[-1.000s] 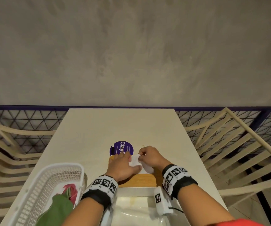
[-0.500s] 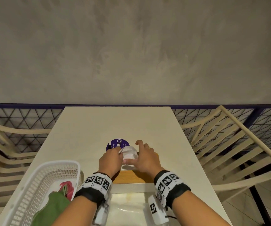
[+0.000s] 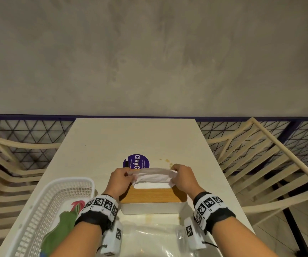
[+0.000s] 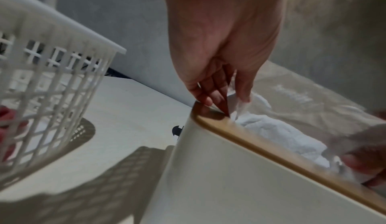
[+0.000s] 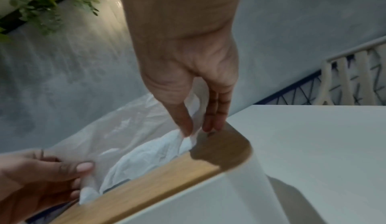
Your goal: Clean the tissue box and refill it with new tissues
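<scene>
Both hands are up over the box (image 3: 152, 204) now, which sits on the table (image 3: 112, 141) right in front of the person, white body with a wooden lid (image 3: 153, 195) on top. The left hand (image 3: 120, 179) pinches the left end of a white tissue wad (image 3: 152, 176), thumb against fingertips, and the right hand (image 3: 183, 178) pinches the right end the same way, so the tissues stretch between them just above the lid's opening. From the left wrist, the fingers (image 4: 211, 95) come down at the lid's rounded corner, thin paper caught between them, and more white tissue (image 4: 277, 133) lies bunched in the slot behind the wooden edge (image 4: 271, 151). From the right wrist, the thumb and fingers (image 5: 217, 117) close on a crinkled sheet (image 5: 150, 151) at the opposite corner, with the other hand (image 5: 41, 174) gripping its far end. Left of the box stands a white basket (image 3: 43, 206) with a green cloth (image 3: 60, 232) and something red inside. A clear plastic bag (image 3: 149, 238) lies at the near edge, and a purple round sticker (image 3: 136, 161) shows just beyond the hands. Cream chairs (image 3: 257, 164) flank the table.
</scene>
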A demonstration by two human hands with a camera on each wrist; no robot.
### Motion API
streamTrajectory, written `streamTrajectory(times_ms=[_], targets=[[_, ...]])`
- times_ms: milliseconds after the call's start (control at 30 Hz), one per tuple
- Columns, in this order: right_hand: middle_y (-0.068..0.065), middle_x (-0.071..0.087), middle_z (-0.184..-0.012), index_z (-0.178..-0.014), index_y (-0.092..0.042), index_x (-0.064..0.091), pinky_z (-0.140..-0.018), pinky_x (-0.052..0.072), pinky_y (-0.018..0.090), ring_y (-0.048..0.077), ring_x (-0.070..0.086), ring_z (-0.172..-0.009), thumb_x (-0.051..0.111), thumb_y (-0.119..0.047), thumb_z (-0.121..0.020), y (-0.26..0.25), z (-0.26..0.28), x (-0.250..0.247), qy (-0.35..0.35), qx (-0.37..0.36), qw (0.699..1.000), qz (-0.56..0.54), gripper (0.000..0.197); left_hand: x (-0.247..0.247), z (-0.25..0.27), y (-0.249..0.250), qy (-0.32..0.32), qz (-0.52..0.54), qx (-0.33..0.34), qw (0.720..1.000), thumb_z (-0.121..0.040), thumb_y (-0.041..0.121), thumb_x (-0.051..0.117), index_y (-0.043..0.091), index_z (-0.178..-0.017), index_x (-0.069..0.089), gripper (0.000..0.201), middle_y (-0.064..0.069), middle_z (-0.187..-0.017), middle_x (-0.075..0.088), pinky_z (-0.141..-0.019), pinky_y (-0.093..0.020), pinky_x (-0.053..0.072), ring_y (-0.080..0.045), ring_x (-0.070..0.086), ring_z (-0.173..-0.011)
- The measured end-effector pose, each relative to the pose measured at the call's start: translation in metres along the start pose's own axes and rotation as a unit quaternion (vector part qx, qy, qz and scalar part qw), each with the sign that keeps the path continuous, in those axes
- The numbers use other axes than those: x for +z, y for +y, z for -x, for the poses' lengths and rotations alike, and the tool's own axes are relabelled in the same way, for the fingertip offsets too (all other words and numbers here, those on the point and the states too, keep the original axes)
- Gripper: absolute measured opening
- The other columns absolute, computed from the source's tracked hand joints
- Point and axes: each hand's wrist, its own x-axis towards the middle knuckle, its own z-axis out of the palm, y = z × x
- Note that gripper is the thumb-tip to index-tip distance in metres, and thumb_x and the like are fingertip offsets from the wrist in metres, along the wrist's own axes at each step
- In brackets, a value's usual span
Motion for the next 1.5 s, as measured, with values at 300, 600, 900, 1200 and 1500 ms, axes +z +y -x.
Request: streamTrajectory(times_ms=[300, 600, 900, 1200, 1500], targets=[[0.0, 0.061, -0.076, -0.079, -0.012, 0.063, -0.058, 0.043, 0.008, 0.008, 0.054, -0.067, 0.054, 0.013, -0.085, 0.027, 0.005, -0.006, -0.035, 0.01, 0.94, -0.34, 0.027, 0.004, 0.006, -0.006, -0.021, 0.075, 0.034, 0.996, -0.098, 0.017, 0.043, 0.014, -0.11, 0.063, 0.023, 0.001, -0.095, 0.066, -0.069, -0.013, 0.039, -0.014, 0.059, -0.089], [0.011, 0.06, -0.069, -0.082, -0.007, 0.069, -0.048, 0.048, 0.02, 0.015, 0.055, -0.05, 0.057, -0.007, -0.091, 0.037, -0.014, -0.004, -0.018, 0.028, 0.933, -0.359, 0.015, 0.009, -0.001, -0.006, 0.045, 0.049, 0.022, 0.998, -0.099, 0.022, 0.039, 0.017, -0.09, 0.059, 0.022, 0.008, -0.079, 0.06, -0.069, -0.016, 0.039, -0.011, 0.054, -0.076], [0.007, 0.051, -0.055, -0.077, -0.004, 0.064, -0.042, 0.043, 0.025, 0.019, 0.047, -0.044, 0.048, -0.033, -0.096, 0.028, -0.022, 0.002, 0.01, 0.033, 0.936, -0.35, 0.038, 0.01, -0.002, -0.008, 0.071, 0.024, 0.011, 0.997, -0.099, 0.023, 0.037, 0.015, -0.068, 0.051, 0.035, 0.0, -0.068, 0.058, -0.056, -0.022, 0.035, -0.014, 0.051, -0.065], [0.006, 0.057, -0.069, -0.081, -0.004, 0.061, -0.053, 0.053, 0.029, 0.017, 0.056, -0.056, 0.056, -0.025, -0.093, 0.029, -0.014, -0.006, -0.012, 0.051, 0.928, -0.368, 0.025, 0.006, 0.001, 0.0, 0.08, 0.082, 0.009, 0.993, -0.099, 0.027, 0.038, 0.009, -0.095, 0.061, 0.029, -0.005, -0.089, 0.064, -0.064, -0.02, 0.04, -0.021, 0.058, -0.082], [0.004, 0.054, -0.069, -0.082, -0.007, 0.054, -0.079, 0.052, 0.045, 0.019, 0.056, -0.067, 0.064, -0.026, -0.087, 0.038, -0.007, 0.002, 0.0, 0.044, 0.946, -0.322, 0.022, 0.006, 0.017, 0.002, 0.066, 0.064, -0.036, 0.995, -0.099, 0.027, 0.038, 0.009, -0.111, 0.056, 0.029, -0.008, -0.106, 0.062, -0.08, -0.027, 0.035, -0.026, 0.055, -0.102]])
